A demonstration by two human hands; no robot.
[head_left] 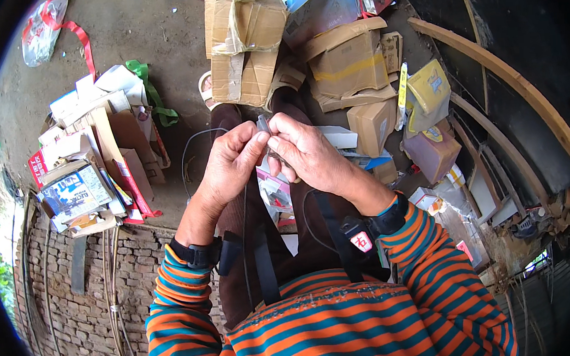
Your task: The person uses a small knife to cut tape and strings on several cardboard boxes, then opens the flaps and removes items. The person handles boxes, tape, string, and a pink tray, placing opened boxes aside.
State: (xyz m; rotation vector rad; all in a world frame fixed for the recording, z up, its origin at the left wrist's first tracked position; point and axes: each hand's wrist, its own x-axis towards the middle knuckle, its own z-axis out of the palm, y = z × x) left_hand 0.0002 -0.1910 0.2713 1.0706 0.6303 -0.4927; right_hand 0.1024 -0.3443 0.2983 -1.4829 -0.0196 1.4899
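Both forearms raised from the lower edge, in orange-and-teal striped sleeves, black bands at the wrists. Left hand curled, thumb and forefinger pinched on a small grey clip-like piece held up at the middle of the view. Right hand pressed against the left, fingertips closed on the same piece from the other side, knuckles turned upward. Both grips tight, neither hand slack. A thin black cable hung from between the hands, trailing down past the chest; a second loop of thin wire arced to the left of the left wrist. Whether cable and grey piece were joined: could not tell, hidden by the fingers.

Below the hands, a dark brown lap, a small pink-and-white packet resting there. Beyond, bare grey concrete floor, littered. To the left, a heap of flattened cartons and printed boxes, a green strap lying beside it. Ahead and to the right, stacked brown cardboard boxes, some taped, a yellow bag next to them. Low brick wall at lower left; curved wooden slats leaning at far right.
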